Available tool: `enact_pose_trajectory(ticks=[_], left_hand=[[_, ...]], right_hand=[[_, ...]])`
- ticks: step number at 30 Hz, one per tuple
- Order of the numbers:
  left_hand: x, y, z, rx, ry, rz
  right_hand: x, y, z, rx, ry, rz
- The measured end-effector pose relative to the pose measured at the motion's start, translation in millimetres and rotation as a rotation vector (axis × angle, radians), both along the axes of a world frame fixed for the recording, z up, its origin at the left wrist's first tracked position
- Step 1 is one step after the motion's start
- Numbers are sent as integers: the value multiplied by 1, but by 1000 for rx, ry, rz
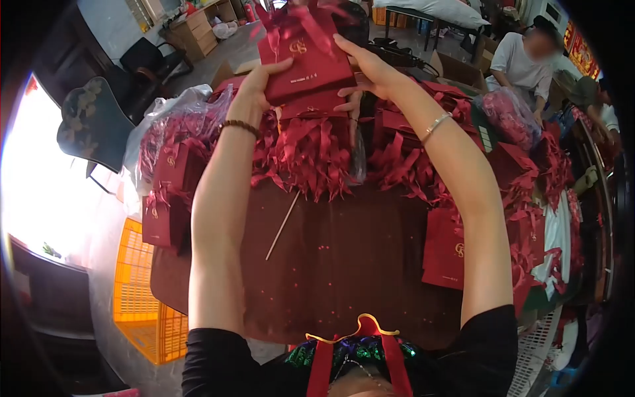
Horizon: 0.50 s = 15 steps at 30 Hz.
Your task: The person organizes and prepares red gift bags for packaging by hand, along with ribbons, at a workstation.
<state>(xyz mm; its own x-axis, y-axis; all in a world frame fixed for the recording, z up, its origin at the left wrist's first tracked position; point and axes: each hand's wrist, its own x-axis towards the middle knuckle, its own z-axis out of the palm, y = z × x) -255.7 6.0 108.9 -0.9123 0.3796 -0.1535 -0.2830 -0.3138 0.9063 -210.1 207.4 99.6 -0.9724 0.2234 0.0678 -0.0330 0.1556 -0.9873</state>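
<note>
Both arms reach forward over a brown table [357, 264]. My left hand [260, 85] and my right hand [374, 71] grip a dark red paper gift bag [305, 65] from its two sides. It has a gold logo on its face, and red ribbons at its top are smeared by motion. Right under it lies a stack of similar red bags [316, 102], with a thick row of red ribbon ends [311, 155] hanging towards me. A thin pale stick [283, 225] rests on the table.
More red bags stand at the left [162, 221] and right [443, 248] of the table. Clear plastic [198, 102] wraps some at the left. An orange crate [135, 278] is on the floor. A co-worker [522, 66] sits at the far right, another person [602, 112] beyond.
</note>
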Motion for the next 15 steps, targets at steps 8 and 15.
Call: enact_pose_trajectory(ticks=[8,15], left_hand=[[-49,-10,-26,-96,-186,-223],[-58,2,19,-32,208,-174]], right_hand=[[-26,-7,-24,-227,-277,118],[-62,14,-8,-196,210,58]])
